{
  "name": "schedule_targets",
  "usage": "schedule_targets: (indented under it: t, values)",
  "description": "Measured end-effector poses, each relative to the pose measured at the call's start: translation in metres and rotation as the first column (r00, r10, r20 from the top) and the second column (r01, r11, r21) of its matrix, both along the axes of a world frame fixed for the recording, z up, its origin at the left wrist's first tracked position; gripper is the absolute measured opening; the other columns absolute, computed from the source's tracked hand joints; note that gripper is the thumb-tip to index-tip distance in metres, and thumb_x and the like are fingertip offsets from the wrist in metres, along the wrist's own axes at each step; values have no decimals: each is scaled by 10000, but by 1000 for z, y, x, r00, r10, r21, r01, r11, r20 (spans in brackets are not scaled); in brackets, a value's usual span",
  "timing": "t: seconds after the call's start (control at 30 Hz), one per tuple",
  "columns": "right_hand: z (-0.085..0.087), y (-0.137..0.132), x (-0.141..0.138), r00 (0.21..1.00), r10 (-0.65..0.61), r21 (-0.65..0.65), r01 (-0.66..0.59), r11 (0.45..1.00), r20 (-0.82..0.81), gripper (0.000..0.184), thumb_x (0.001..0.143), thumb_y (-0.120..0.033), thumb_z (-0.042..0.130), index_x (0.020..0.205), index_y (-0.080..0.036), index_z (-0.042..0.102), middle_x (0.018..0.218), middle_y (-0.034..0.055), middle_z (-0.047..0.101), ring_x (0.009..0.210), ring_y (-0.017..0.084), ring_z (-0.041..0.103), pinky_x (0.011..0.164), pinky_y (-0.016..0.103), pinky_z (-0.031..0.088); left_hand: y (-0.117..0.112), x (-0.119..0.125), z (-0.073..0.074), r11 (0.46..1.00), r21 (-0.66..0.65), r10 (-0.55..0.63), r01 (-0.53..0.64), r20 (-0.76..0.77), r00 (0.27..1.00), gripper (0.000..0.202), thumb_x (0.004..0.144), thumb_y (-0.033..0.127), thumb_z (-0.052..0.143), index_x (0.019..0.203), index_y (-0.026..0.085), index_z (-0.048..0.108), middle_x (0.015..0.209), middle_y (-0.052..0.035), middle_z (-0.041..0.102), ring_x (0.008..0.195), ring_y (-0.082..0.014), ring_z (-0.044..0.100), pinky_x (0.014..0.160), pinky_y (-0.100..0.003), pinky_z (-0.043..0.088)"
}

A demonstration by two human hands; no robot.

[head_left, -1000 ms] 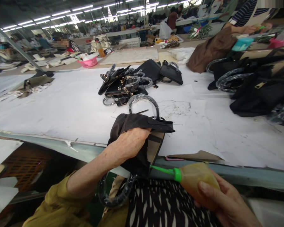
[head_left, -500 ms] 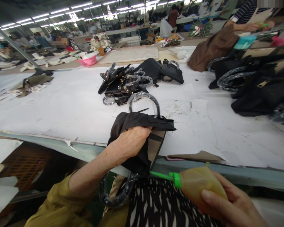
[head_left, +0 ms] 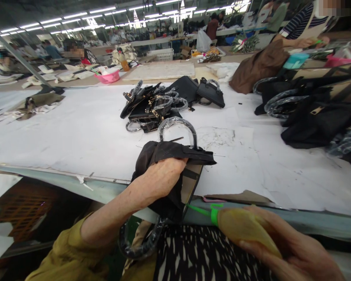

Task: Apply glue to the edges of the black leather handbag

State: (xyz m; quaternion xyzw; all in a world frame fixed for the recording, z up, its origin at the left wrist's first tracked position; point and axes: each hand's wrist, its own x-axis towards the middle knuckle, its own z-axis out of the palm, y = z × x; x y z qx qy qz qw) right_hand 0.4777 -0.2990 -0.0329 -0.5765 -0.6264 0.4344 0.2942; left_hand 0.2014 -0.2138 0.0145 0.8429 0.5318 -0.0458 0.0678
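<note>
My left hand (head_left: 166,175) is closed on the black cloth of a handbag (head_left: 160,152) at the table's front edge, its fingertips hidden inside the folds. One plastic-wrapped handle (head_left: 179,124) of the bag arches up over the table; another wrapped handle (head_left: 140,249) hangs down by my lap. A beige inner face of the bag shows right of the hand. My right hand (head_left: 292,242) wraps round a squeeze bottle (head_left: 245,228) of yellowish-brown liquid, lying tilted with its green nozzle pointing left. The nozzle's tip is at the bag's lower right edge; whether it touches I cannot tell.
A pile of small black bags (head_left: 155,105) lies ahead on the white-covered table (head_left: 84,132). More black bags (head_left: 318,117) and a brown cloth (head_left: 257,68) are at the right. A pink basin (head_left: 108,77) and an upright bottle (head_left: 123,61) stand farther back. A co-worker (head_left: 302,23) stands at the far right.
The bottle has tipped a little and shifted slightly left, its nozzle tip now higher along the bag's edge. My left hand keeps its hold on the bag. The view has shifted slightly.
</note>
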Motion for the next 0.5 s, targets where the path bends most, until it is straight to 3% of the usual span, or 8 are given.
schedule_targets:
  t: [0.13,0.33,0.5]
  values:
    - [1,18,-9,992,-43,217,15,976,122,394,685,-451,708,1012,-234,676,945,39,723,792,239,688,694,236,552,1,0,4,1000,6,-3,2,16,1000,486,794,32,347,1237,228,388,1011,-93,598,1013,-221,590,797,-307,497]
    - [-14,43,-16,980,-48,248,-1,969,192,375,760,-438,633,1069,-226,631,1004,50,706,879,266,664,758,314,534,14,-2,6,998,60,-23,19,62,998,357,819,78,398,1146,210,454,1053,-102,595,984,-218,598,766,-294,500]
    - [-19,61,-14,981,-68,376,-6,927,183,336,799,-319,606,1124,-237,613,1123,59,661,987,274,624,881,370,475,32,-2,21,999,33,13,-16,84,996,207,870,185,416,1041,189,533,946,-95,625,895,-228,622,738,-314,500]
